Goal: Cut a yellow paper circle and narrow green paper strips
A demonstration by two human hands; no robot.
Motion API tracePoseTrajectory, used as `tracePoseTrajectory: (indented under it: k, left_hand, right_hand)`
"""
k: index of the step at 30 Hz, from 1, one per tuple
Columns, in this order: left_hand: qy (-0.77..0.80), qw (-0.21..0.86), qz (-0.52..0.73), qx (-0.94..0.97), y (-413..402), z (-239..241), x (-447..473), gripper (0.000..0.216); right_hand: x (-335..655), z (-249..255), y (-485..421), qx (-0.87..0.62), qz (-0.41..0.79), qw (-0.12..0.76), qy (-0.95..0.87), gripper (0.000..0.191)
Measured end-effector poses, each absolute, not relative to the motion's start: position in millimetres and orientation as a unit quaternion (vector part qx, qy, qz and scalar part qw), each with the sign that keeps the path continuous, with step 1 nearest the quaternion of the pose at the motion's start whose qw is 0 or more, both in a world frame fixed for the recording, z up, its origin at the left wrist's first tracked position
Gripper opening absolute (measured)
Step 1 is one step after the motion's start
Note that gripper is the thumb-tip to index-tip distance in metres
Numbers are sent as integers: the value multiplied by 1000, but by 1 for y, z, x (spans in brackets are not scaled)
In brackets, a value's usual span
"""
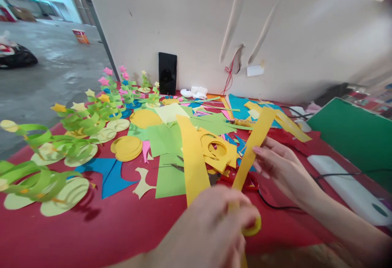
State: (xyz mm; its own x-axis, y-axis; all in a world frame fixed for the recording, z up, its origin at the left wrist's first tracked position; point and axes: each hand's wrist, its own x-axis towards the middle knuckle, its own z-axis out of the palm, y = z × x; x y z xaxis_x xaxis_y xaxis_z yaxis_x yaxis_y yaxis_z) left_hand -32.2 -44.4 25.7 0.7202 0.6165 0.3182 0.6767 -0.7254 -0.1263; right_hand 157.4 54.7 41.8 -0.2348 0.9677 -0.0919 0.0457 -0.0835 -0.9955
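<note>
Holding a long yellow paper strip (255, 141) over the near right part of the red tabletop (92, 227), the person keeps it slanted, top end toward the far edge and bottom end toward the near edge.

- Left hand (214, 223): fingers closed, pinching the strip's lower end, which curls into a small loop (252, 229) just past the fingertips.
- Right hand (275, 166): fingers nearly straight, tips resting against the strip's right edge about halfway up. Whether the thumb closes behind it cannot be told.

Handling, as judged: thin craft paper, very light, limp along its length, and matte enough not to slip. It would crease under a hard squeeze and tear from a sideways pull. Best taken flat between thumb and fingertip near an end, with the other hand steadying the middle.

Around it, big to small:
- Green board (352, 137), flat and stiff-looking, at the right edge.
- White oblong casing (346, 186), smooth, beside the board.
- Green paper sheets (170, 174), flat and overlapping, mid-table.
- Wider yellow band (192, 158), lying across the green sheets.
- Blue paper triangle (113, 176), sharp-cornered, toward the near left.
- Green spiral paper trees (82, 121), springy coils on pale discs with star tips, lining the left edge.
- Stack of yellow discs (126, 147), round and neat.
- Yellow offcut (219, 149) with a round hole cut out.
- Red scissor handles (249, 182), partly under the strip.
- Black cable (275, 207), thin, beneath the right wrist.
</note>
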Motion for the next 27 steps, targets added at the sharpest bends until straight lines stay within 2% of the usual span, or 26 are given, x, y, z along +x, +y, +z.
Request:
tracePoseTrajectory:
  k: [2,4,6,9,12,14,17,19,21,27]
  left_hand:
    - [-450,-72,-308,-835,-32,24,-35,35]
    - [-478,-269,-407,-731,-24,20,-36,34]
    - [-470,-411,-423,-657,-22,17,-36,36]
    - [-448,-526,-427,-584,-20,16,-35,30]
    - [-403,-604,-443,-526,-18,16,-33,21]
    - [-386,-640,-455,-484,-15,15,-34,26]
    - [-398,-646,-458,-464,-12,17,-36,29]
    - [-418,-640,-440,-471,-10,19,-38,19]
    - [-442,-631,-413,-486,-9,22,-40,13]
    - [-466,-641,-348,-501,-9,25,-39,15]
  right_hand:
    - [151,43,48,-453,595,395,-534,16]
    - [145,44,42,-437,621,382,-526,15]
    - [139,46,38,-426,647,369,-513,17]
    - [132,48,32,-418,673,348,-501,25]
    - [128,49,28,-408,688,324,-506,30]
    - [127,48,24,-402,700,305,-506,35]
    - [126,45,20,-407,707,260,-517,36]
    - [126,43,18,-418,699,237,-530,33]
    - [126,43,18,-434,678,249,-538,29]
    - [132,50,27,-485,608,281,-562,19]
